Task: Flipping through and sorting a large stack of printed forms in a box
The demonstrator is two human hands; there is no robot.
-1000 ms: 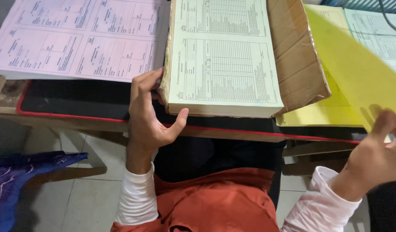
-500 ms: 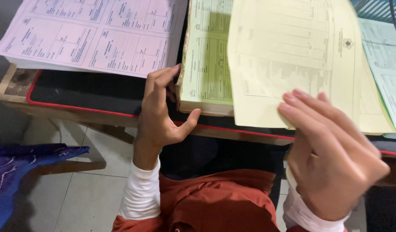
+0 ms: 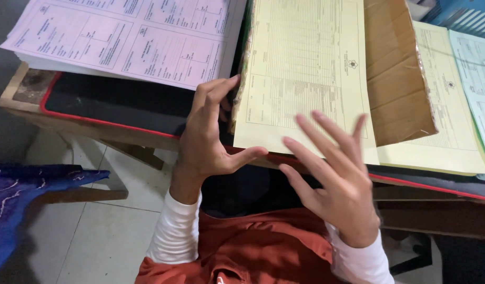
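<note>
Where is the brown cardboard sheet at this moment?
In the head view, the cardboard lies right of centre on the desk, between the yellow form under the right hand and other yellow sheets.

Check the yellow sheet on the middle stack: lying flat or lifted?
Flat. The yellow sheet covers the stack top; the right hand spreads open fingers over its near edge, and the left hand braces the stack's corner.
</note>
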